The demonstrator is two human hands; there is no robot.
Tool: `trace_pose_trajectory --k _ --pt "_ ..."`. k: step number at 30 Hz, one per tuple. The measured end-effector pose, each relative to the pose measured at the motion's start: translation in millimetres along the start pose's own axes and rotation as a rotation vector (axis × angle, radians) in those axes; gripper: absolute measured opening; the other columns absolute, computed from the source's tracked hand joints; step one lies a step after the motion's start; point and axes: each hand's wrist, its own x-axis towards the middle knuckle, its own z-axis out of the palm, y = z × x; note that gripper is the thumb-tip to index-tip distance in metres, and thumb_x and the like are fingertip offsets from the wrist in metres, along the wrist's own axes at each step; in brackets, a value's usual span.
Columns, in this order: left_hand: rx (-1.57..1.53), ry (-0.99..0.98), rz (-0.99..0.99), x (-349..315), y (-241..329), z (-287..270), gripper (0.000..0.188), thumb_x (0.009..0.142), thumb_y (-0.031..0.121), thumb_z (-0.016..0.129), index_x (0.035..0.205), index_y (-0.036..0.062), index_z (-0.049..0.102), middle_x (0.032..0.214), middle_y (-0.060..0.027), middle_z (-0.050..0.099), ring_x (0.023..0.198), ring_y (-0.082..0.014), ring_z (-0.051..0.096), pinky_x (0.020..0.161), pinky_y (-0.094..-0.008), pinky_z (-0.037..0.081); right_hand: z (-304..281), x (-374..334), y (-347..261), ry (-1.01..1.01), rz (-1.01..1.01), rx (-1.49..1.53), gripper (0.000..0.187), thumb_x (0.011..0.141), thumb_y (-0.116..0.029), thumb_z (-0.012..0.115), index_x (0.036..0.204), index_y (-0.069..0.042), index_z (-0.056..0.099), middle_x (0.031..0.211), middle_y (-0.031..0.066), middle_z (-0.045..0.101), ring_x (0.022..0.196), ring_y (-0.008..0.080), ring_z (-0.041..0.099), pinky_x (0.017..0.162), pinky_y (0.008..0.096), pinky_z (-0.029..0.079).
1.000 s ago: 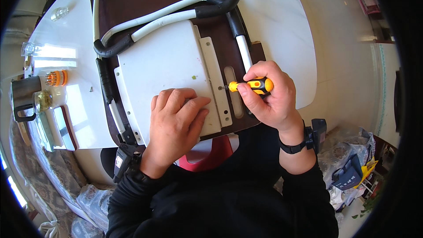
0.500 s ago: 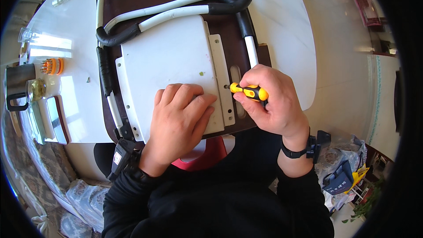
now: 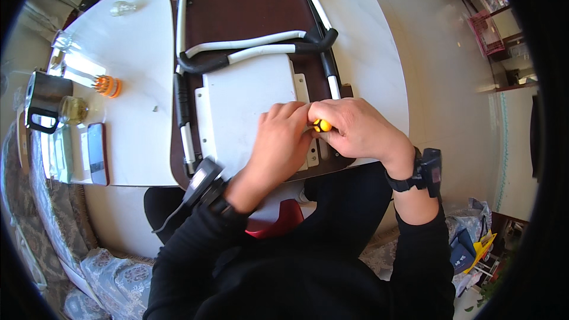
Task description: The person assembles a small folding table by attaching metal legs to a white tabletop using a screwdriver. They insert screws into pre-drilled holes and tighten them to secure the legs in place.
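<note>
A brown folding table (image 3: 243,12) lies upside down with its white tubular legs (image 3: 261,51) folded over it. A white drawer box (image 3: 237,118) with holed side flanges is set on its underside. My right hand (image 3: 358,127) closes round a yellow and black screwdriver (image 3: 323,125) above the right flange (image 3: 302,88). My left hand (image 3: 283,133) is brought against it, fingers curled together beside the screwdriver's shaft end. The two hands touch, and they cover the screwdriver's tip and whatever the left fingertips pinch.
On the white table (image 3: 139,142) to the left stand an orange bit holder (image 3: 106,86), a phone (image 3: 98,153), a glass jar (image 3: 73,110) and a steel jug (image 3: 50,92). A small clear glass object (image 3: 122,8) lies farther back. A red stool (image 3: 281,219) shows below the edge.
My left hand has lifted off the drawer box and moved right to meet my right hand. The screwdriver now tilts differently, its handle end pointing more toward me. The view has shifted.
</note>
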Motion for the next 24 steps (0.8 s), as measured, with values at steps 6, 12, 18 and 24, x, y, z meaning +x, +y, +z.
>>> trace_pose_trajectory --k 6,12,18,24 --pt "-0.063 -0.061 0.002 14 -13 17 0.013 0.083 0.010 0.070 0.096 0.0113 0.071 0.081 -0.0061 0.068 0.090 -0.0270 0.062 0.080 -0.0407 0.039 -12 -17 -30 0.086 0.241 -0.037 0.022 0.093 -0.022 0.068 0.103 -0.007 0.055 0.081 0.0163 0.069 0.075 0.0381 0.067 0.066 0.0447 0.052" --pt "-0.042 -0.001 0.066 11 -16 21 0.013 0.082 0.019 0.075 0.094 0.0141 0.073 0.078 -0.0041 0.067 0.086 -0.0260 0.061 0.080 -0.0400 0.040 4 -11 -43 0.101 0.235 -0.473 0.033 0.098 -0.033 0.062 0.087 -0.003 0.055 0.076 0.0151 0.069 0.075 0.0342 0.069 0.065 0.0446 0.053" --pt "-0.081 -0.050 0.081 11 -28 22 0.016 0.085 0.023 0.076 0.096 0.0125 0.071 0.081 -0.0060 0.066 0.090 -0.0283 0.060 0.084 -0.0413 0.039 -2 -6 -28 -0.025 -0.023 -0.441 0.015 0.098 -0.018 0.059 0.097 -0.004 0.056 0.089 0.0163 0.068 0.091 0.0354 0.068 0.078 0.0458 0.052" --pt "-0.078 -0.114 0.106 13 -35 21 0.012 0.087 0.025 0.076 0.092 0.0151 0.073 0.080 -0.0054 0.065 0.089 -0.0275 0.059 0.083 -0.0409 0.039 -23 2 -19 -0.213 -0.162 -0.485 0.008 0.096 -0.015 0.059 0.102 -0.010 0.058 0.095 0.0109 0.067 0.095 0.0332 0.065 0.082 0.0436 0.051"
